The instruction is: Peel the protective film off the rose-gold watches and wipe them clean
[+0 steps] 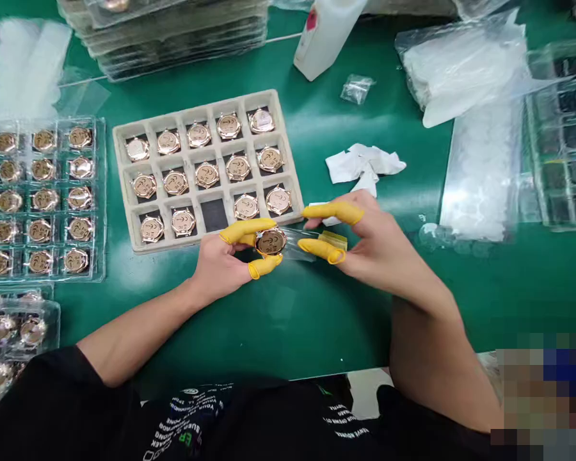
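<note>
Watch case (pixel 271 241), gold-toned, is hovering just above the green surface (pixel 317 307), near the middle. The left hand (pixel 221 262) is holding it, its grip pinching the rim between yellow-capped thumb and forefinger. The right hand (pixel 369 246) is meeting it from the right, its grip pinching a clear sleeve (pixel 300 246) that is touching the case. Just beyond, a beige tray (pixel 121 192) is carrying more cases. Crumpled tissue (pixel 362 163) is lying to its right.
</note>
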`<state>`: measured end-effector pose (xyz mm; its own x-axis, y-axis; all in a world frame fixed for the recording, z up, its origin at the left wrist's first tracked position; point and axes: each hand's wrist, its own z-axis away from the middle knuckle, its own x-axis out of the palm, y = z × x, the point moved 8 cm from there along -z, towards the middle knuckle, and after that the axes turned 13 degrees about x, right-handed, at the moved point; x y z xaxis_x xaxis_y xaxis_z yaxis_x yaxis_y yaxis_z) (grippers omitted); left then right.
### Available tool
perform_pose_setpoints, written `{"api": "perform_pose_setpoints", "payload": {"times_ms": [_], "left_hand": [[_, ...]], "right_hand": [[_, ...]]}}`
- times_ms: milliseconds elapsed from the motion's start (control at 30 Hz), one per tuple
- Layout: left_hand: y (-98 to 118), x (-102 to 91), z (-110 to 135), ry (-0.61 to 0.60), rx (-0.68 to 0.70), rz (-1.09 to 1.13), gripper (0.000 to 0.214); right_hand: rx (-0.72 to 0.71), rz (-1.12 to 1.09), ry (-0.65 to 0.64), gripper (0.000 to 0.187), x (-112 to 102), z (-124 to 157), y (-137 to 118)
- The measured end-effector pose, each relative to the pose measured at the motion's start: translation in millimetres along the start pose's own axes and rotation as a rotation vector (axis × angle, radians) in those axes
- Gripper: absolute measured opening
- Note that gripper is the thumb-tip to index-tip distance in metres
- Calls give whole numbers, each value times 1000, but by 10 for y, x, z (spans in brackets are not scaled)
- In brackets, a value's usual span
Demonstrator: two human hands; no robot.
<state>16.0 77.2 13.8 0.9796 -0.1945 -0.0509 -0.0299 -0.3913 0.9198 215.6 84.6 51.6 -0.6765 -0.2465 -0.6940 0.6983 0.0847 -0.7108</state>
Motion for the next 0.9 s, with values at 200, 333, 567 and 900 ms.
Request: {"api": "perform_pose_setpoints", "payload": {"times_ms": [200, 333, 567, 900], "left_hand": [[59, 55, -12, -97, 66, -80, 47], [63, 78, -12, -139, 81, -63, 45], [10, 66, -2, -138, -23, -65, 41], [-80, 64, 25, -127, -165, -23, 46]], "right_hand": [[-15, -29, 12, 9, 2, 18, 5], [-88, 25, -19, 21, 25, 34, -34], [-179, 74, 5, 12, 37, 89, -100], [-243, 297, 96, 13, 113, 84, -96]]}}
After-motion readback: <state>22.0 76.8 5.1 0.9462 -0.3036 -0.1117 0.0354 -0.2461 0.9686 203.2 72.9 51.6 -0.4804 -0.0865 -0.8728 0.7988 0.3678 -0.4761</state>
